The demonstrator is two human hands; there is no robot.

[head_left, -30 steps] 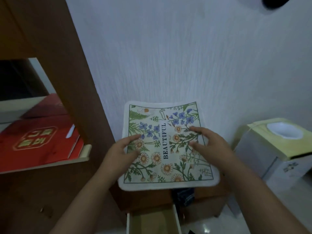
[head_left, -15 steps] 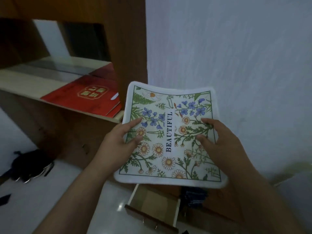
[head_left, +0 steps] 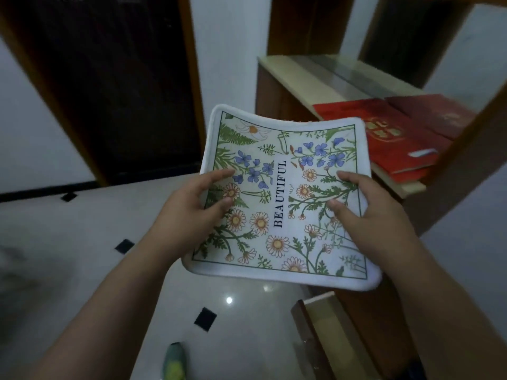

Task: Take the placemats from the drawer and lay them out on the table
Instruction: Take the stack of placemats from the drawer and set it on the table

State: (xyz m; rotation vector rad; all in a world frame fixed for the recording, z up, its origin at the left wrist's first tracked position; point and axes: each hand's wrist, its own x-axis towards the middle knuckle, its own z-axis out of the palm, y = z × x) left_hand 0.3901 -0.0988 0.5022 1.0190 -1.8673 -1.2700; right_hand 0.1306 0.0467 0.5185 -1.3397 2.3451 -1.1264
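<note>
I hold a white placemat [head_left: 282,149] printed with daisies, blue flowers and the word BEAUTIFUL, flat in front of me at chest height. My left hand [head_left: 189,209] grips its left edge, thumb and forefinger on top. My right hand [head_left: 367,212] grips its right edge the same way. Whether more mats lie under the top one I cannot tell. Below at the right, the wooden drawer [head_left: 315,311] stands pulled open; its inside is mostly hidden.
A wooden cabinet [head_left: 274,97] with a pale shelf holds red booklets [head_left: 392,138] at the right. A dark doorway [head_left: 115,86] fills the upper left. White glossy floor tiles [head_left: 82,229] with black insets lie below. A green object [head_left: 172,360] lies on the floor.
The view has swung left, away from the white wall toward the doorway and floor. Both hands keep their grip on the placemat, which stays between them.
</note>
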